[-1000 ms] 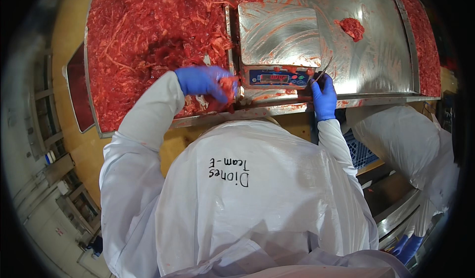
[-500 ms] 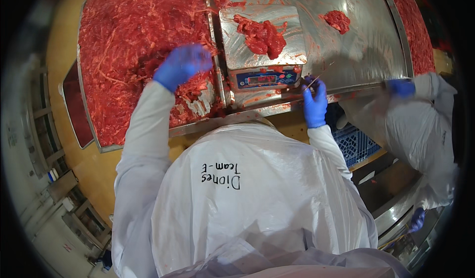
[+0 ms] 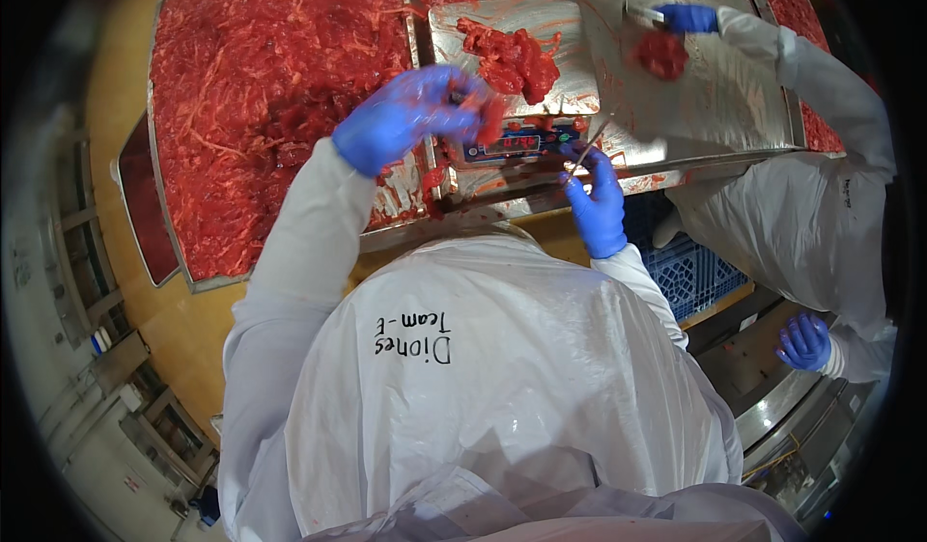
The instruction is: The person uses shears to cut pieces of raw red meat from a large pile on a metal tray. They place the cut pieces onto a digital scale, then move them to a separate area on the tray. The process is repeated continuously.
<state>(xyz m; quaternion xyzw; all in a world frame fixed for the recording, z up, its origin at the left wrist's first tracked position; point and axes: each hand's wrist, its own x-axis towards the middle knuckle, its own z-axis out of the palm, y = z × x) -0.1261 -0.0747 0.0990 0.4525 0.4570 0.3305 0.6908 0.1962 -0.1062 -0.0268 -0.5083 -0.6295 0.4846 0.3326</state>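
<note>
My left hand (image 3: 410, 117), in a blue glove, is closed on a small piece of raw red meat (image 3: 491, 121). It hangs over the front of the bench scale (image 3: 570, 59), partly covering the display. A ragged lump of meat (image 3: 512, 61) lies on the scale's steel plate. At the scale's front right corner, my right hand (image 3: 601, 206), also blue-gloved, pinches a thin metal tool (image 3: 591, 144) that points up and away; its exact kind is unclear. To the left spreads a deep heap of raw meat pieces (image 3: 261, 69) in a wide steel tray.
On the right, a co-worker's gloved hand (image 3: 688, 18) holds a metal tool beside a blurred meat piece (image 3: 661, 55) on the steel table (image 3: 734, 98). That person's other hand (image 3: 804, 341) hangs lower. A blue plastic crate (image 3: 690, 274) sits below the table edge.
My left hand has moved right from the meat heap to the scale, bringing a piece of meat. My right hand shifted slightly left. The co-worker's hand reached out to the meat on the table.
</note>
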